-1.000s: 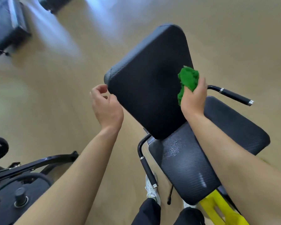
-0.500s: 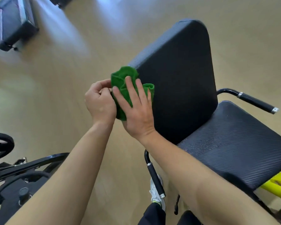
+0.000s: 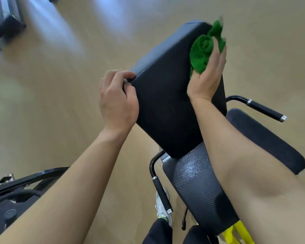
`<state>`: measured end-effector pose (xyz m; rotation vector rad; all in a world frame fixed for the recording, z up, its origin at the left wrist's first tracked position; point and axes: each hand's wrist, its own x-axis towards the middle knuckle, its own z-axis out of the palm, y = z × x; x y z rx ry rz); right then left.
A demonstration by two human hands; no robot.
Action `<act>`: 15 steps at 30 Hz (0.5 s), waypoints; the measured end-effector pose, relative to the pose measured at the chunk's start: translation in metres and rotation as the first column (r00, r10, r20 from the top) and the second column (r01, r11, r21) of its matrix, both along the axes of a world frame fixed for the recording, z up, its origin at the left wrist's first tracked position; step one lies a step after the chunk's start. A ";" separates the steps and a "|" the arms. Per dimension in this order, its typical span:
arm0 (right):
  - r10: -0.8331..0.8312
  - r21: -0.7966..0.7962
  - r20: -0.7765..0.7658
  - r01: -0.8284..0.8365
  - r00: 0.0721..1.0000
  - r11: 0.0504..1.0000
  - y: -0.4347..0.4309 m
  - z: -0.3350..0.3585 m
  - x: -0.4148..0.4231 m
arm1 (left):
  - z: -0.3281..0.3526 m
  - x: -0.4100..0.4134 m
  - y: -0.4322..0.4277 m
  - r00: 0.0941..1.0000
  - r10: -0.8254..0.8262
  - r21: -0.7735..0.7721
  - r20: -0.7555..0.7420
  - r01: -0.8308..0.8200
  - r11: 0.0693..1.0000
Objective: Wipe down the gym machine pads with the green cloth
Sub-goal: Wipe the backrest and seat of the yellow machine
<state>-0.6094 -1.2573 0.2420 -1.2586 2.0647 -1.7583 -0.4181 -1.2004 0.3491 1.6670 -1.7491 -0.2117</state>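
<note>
A black back pad (image 3: pixel 167 95) of the gym machine stands tilted in the middle of the head view, above the black seat pad (image 3: pixel 201 187). My right hand (image 3: pixel 207 76) presses a bunched green cloth (image 3: pixel 203 51) against the pad's upper right corner, fingers spread over the cloth. My left hand (image 3: pixel 117 101) grips the pad's left corner with curled fingers. The cloth is blurred at its top.
Two black handles flank the seat, one at the right (image 3: pixel 264 110) and one at the lower left (image 3: pixel 161 192). A yellow frame part (image 3: pixel 236 233) shows below the seat. Dark machines stand at the lower left (image 3: pixel 16 189) and top left (image 3: pixel 4 20). My shoe (image 3: pixel 161 206) rests on the tan floor.
My right hand has swept the green cloth from the pad's left edge to its upper right corner. My left hand has stayed at the pad's left corner.
</note>
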 end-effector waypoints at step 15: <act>0.261 0.021 -0.323 -0.269 0.910 0.963 0.039 0.007 0.056 | -0.016 -0.011 0.022 0.834 0.030 -0.174 0.550 0.079 0.982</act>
